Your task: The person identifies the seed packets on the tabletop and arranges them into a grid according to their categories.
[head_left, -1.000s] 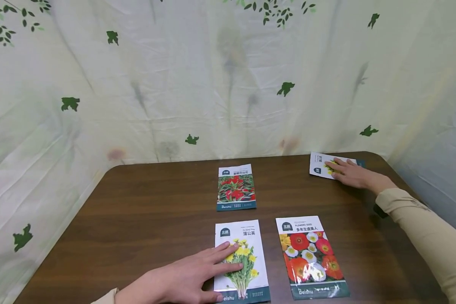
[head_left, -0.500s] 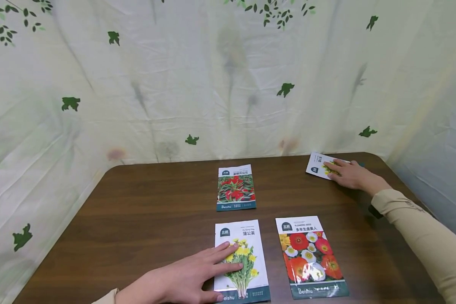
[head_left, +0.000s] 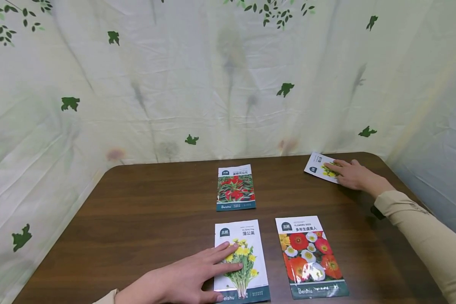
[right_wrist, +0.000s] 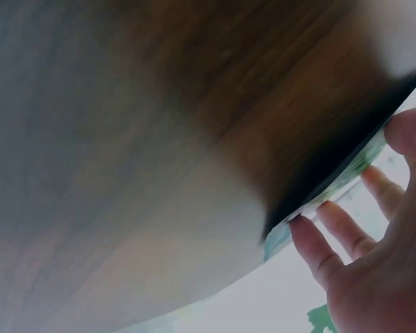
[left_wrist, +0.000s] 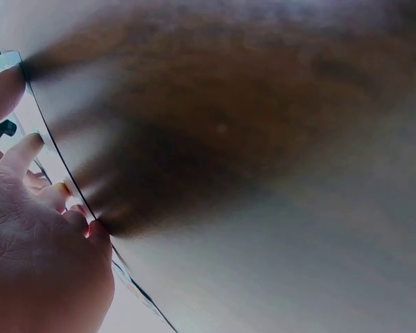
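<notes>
In the head view my left hand (head_left: 190, 270) rests with spread fingers on a white seed packet with yellow dandelions (head_left: 258, 245) at the front middle of the table. The left wrist view shows my fingertips on that packet (left_wrist: 48, 149). Far to the right, my right hand (head_left: 355, 175) lies palm down on another white seed packet with yellow flowers (head_left: 317, 161), near the table's back edge. This packet sits at a slant, and my hand hides its lower end. In the right wrist view, fingertips touch the packet (right_wrist: 277, 243) along its surface.
A poppy seed packet (head_left: 311, 257) lies right of the dandelion packet, apart from it. Behind the dandelion packet lies a seed packet with red flowers (head_left: 235, 188). The brown table (head_left: 144, 211) ends at a white leaf-print curtain (head_left: 220, 84).
Under my right hand the far-right packet has turned clockwise, its near corner swinging left and its hidden end coming nearer. My left hand and the other packets have stayed in place.
</notes>
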A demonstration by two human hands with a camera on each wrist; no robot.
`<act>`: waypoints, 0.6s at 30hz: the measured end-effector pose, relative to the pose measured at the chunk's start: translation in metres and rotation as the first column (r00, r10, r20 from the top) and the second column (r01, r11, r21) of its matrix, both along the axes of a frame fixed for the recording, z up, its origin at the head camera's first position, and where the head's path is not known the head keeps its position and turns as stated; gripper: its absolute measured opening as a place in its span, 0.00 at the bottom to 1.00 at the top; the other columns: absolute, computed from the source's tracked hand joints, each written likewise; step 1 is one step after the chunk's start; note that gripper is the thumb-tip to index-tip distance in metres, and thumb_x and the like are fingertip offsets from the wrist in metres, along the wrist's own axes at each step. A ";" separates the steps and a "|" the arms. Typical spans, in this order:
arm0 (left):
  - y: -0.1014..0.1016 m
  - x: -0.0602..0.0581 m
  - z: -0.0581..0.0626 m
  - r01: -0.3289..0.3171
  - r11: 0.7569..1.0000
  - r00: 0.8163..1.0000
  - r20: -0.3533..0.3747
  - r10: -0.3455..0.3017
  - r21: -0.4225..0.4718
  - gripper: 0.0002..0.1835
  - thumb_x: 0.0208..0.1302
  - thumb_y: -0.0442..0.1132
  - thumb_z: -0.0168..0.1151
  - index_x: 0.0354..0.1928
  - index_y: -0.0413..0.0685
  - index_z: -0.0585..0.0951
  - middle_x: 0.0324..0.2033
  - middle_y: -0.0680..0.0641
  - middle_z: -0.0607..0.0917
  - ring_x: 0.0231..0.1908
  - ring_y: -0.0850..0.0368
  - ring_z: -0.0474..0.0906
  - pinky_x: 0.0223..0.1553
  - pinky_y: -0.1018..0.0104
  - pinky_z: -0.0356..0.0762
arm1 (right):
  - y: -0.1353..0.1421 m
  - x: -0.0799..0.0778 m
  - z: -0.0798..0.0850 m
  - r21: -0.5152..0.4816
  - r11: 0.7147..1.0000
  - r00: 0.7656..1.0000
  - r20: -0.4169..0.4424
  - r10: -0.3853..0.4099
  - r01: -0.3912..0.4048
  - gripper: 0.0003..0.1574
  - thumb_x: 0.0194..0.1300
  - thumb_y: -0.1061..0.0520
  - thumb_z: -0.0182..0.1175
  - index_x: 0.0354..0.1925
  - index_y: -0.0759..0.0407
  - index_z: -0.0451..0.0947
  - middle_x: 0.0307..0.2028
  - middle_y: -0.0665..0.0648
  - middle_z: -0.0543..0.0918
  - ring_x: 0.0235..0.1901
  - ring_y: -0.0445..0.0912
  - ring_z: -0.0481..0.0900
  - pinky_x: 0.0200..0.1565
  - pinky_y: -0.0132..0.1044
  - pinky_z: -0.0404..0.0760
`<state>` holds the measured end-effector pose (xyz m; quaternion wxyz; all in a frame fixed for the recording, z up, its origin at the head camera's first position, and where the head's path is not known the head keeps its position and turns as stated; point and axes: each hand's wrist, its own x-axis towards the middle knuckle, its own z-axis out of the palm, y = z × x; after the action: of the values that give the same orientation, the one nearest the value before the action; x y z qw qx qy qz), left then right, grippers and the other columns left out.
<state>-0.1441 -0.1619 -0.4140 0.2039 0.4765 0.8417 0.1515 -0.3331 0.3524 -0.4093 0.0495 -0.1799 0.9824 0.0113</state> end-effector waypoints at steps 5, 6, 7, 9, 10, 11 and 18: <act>0.000 0.000 0.000 -0.009 1.000 1.000 0.000 0.009 -0.005 0.33 0.70 0.63 0.48 0.75 0.78 0.56 0.76 0.60 0.47 0.75 0.53 0.42 0.65 0.43 0.60 | 0.004 0.001 0.001 0.002 1.000 1.000 0.001 0.001 -0.001 0.35 0.66 0.62 0.44 0.71 0.66 0.61 0.66 0.78 0.61 0.62 0.71 0.65 0.60 0.67 0.55; 0.000 0.000 0.000 -0.014 1.000 1.000 0.005 0.014 -0.008 0.33 0.69 0.64 0.49 0.74 0.78 0.56 0.76 0.60 0.47 0.75 0.53 0.42 0.65 0.43 0.60 | 0.005 0.002 0.000 0.004 1.000 1.000 -0.002 -0.004 0.004 0.35 0.67 0.61 0.45 0.71 0.66 0.61 0.66 0.79 0.61 0.62 0.71 0.65 0.60 0.67 0.55; 0.000 0.000 0.000 -0.019 1.000 1.000 0.012 0.019 -0.011 0.33 0.69 0.64 0.49 0.74 0.79 0.56 0.76 0.61 0.47 0.75 0.54 0.42 0.65 0.43 0.60 | 0.005 0.002 0.001 0.001 1.000 1.000 -0.004 -0.011 0.011 0.35 0.67 0.61 0.46 0.71 0.66 0.61 0.66 0.79 0.61 0.62 0.71 0.65 0.60 0.67 0.55; 0.000 0.000 0.000 -0.026 1.000 0.999 0.020 0.027 -0.015 0.33 0.68 0.64 0.49 0.74 0.79 0.57 0.76 0.61 0.47 0.75 0.54 0.43 0.65 0.43 0.61 | 0.005 0.004 0.000 -0.007 1.000 1.000 -0.010 -0.022 0.022 0.34 0.68 0.59 0.47 0.71 0.66 0.61 0.65 0.78 0.62 0.61 0.71 0.64 0.60 0.66 0.55; 0.000 0.000 0.000 -0.028 0.999 0.999 0.022 0.029 -0.016 0.33 0.68 0.64 0.49 0.74 0.79 0.57 0.76 0.61 0.47 0.75 0.54 0.43 0.65 0.43 0.61 | 0.006 0.004 0.000 -0.008 1.000 1.000 -0.017 -0.024 0.024 0.34 0.69 0.59 0.47 0.71 0.67 0.61 0.65 0.78 0.63 0.59 0.72 0.65 0.59 0.66 0.57; 0.000 -0.001 0.000 -0.031 0.999 0.999 0.024 0.031 -0.017 0.33 0.68 0.64 0.49 0.74 0.79 0.57 0.76 0.61 0.47 0.75 0.54 0.43 0.64 0.43 0.61 | 0.006 0.005 -0.001 -0.016 0.999 0.999 -0.019 -0.033 0.032 0.34 0.69 0.58 0.48 0.71 0.66 0.61 0.65 0.78 0.63 0.58 0.72 0.65 0.58 0.66 0.59; 0.000 0.000 0.000 -0.026 1.000 0.999 0.020 0.026 -0.018 0.33 0.68 0.64 0.49 0.74 0.79 0.57 0.76 0.61 0.48 0.75 0.53 0.43 0.64 0.43 0.61 | 0.010 0.008 -0.005 -0.061 0.997 0.999 -0.036 -0.041 0.039 0.34 0.70 0.58 0.51 0.71 0.64 0.61 0.65 0.77 0.63 0.58 0.75 0.61 0.55 0.71 0.63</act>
<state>-0.1442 -0.1619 -0.4141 0.2145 0.4622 0.8470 0.1514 -0.3247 0.3619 -0.4143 0.0261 -0.1614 0.9864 -0.0158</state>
